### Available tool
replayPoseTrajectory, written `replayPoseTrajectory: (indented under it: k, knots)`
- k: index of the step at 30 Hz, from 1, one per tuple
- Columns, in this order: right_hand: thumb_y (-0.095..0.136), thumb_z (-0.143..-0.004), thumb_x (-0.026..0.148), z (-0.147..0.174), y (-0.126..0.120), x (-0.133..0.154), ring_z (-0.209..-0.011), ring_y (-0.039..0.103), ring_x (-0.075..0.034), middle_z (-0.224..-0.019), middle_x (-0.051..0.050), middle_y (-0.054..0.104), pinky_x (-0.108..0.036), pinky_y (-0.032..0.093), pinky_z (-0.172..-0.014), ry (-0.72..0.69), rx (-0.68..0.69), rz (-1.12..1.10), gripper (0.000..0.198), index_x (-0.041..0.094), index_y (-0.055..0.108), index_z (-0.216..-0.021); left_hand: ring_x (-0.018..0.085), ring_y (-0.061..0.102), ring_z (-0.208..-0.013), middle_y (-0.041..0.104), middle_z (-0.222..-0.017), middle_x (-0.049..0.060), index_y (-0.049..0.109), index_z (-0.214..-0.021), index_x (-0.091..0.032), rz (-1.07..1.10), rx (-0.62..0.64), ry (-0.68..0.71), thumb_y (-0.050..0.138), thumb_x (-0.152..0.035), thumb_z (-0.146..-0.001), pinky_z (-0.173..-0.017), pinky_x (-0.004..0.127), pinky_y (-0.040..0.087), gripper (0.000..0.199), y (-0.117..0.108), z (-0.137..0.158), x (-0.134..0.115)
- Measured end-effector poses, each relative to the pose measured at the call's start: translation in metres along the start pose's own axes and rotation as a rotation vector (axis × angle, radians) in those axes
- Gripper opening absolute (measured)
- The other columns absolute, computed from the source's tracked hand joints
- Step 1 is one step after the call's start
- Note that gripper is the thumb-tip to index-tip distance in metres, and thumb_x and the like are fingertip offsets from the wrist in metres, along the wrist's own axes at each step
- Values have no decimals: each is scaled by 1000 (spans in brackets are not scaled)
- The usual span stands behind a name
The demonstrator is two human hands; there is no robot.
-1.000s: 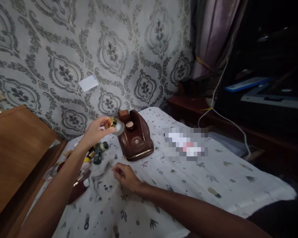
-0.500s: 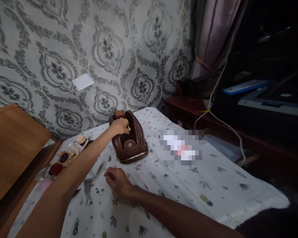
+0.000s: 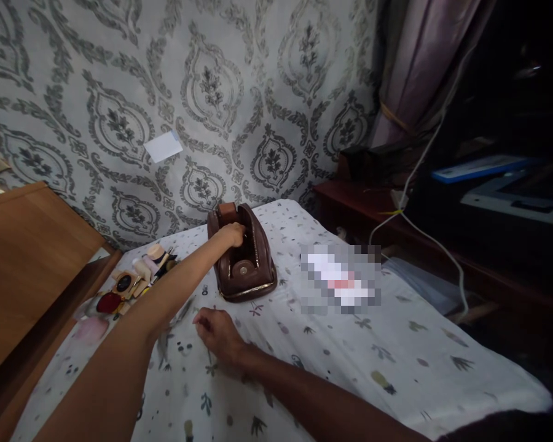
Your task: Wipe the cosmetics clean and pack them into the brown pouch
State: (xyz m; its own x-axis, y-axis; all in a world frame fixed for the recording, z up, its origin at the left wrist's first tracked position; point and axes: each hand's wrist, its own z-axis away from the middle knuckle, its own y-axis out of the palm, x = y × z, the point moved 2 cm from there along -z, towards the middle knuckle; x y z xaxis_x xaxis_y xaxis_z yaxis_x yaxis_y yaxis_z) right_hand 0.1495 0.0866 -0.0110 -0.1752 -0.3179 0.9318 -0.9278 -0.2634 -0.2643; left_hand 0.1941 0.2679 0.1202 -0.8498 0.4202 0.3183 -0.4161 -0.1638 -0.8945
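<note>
A brown leather handbag [image 3: 247, 290] stands unzipped on the patterned white sheet, its mouth spread wide. My left hand [image 3: 233, 234] reaches into that opening with curled fingers. The fingertips sink below the rim, and whatever they hold is hidden. Nearer to me, my right hand [image 3: 219, 334] rests on the sheet in a loose fist, apart from the bag, with nothing seen in it. Left of my left forearm lies a pile of cosmetics, among them a round black-lidded compact [image 3: 124, 282], a dark red round item [image 3: 108, 302] and a pink pouf-like item [image 3: 91, 329].
A blurred-out patch [image 3: 341, 279] covers something on the sheet right of the bag. A wooden cabinet [image 3: 41, 264] borders the left side. White cables [image 3: 435, 236] hang by a dark red shelf [image 3: 345, 199] on the right. The patterned wall [image 3: 212, 116] rises behind.
My left hand has gone deeper into the bag, and the small yellowish item seen at its fingers is now out of sight. My right hand stays put. The view has shifted slightly left.
</note>
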Motion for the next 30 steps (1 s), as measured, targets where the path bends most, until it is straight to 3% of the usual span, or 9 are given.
replayPoseTrajectory:
  k: [6,13,16,19,21,23,25,28,30]
  knots:
    - [55,-80,10,1,1,0,-63,56,-13,-69,1,66,-22,42,-62,-3,1,-6,17,20,68,-85,27,65,-118,64,-131,17,59,-130,-11,43,-14,28,66,-11,-85,-96,41,56,46,4,-3,3]
    - [55,-79,8,-1,3,-1,-67,59,-13,-73,0,68,-22,44,-66,37,20,-8,18,20,67,-84,32,68,-108,69,-120,21,67,-117,-10,117,-120,76,70,-3,-68,-88,33,55,50,-7,3,5]
    - [55,-79,9,-1,3,-1,-67,57,-13,-74,0,67,-22,43,-66,33,39,3,16,19,67,-83,28,63,-116,67,-124,18,64,-120,-10,168,-266,125,65,-12,-79,-98,32,49,41,-25,19,15]
    - [55,-80,10,-1,2,-2,-67,56,-13,-73,1,66,-21,42,-64,42,64,-22,15,19,67,-83,23,58,-121,62,-130,14,53,-132,-13,285,-509,136,50,-20,-92,-104,33,44,41,-35,48,37]
    - [55,-80,10,-1,2,-2,-67,55,-12,-72,2,64,-21,41,-64,43,75,-38,15,19,67,-84,22,59,-116,62,-127,13,54,-130,-13,426,-718,146,47,-21,-92,-102,34,45,39,-31,73,58]
    - [55,-81,12,-2,2,-2,-66,54,-13,-71,2,63,-21,40,-63,33,81,-37,14,19,67,-84,22,61,-111,64,-122,11,58,-124,-14,526,-806,153,47,-22,-91,-100,34,46,36,-13,100,79]
    - [54,-82,14,-2,2,-2,-65,54,-13,-69,2,61,-22,40,-64,18,81,-33,14,19,67,-85,21,62,-109,67,-119,10,60,-122,-15,546,-700,142,44,-24,-92,-99,33,47,35,18,126,98]
    - [53,-80,13,-3,2,-4,-64,53,-13,-68,2,61,-23,40,-63,-3,79,-26,15,19,67,-84,20,63,-111,69,-120,7,63,-122,-20,477,-262,159,43,-15,-89,-100,31,46,39,82,164,116]
    - [54,-80,14,-3,2,-4,-64,53,-14,-69,1,61,-23,40,-63,-16,76,-24,15,19,67,-84,23,57,-125,61,-135,9,57,-134,-25,358,-87,112,49,-10,-83,-104,33,44,54,124,188,121]
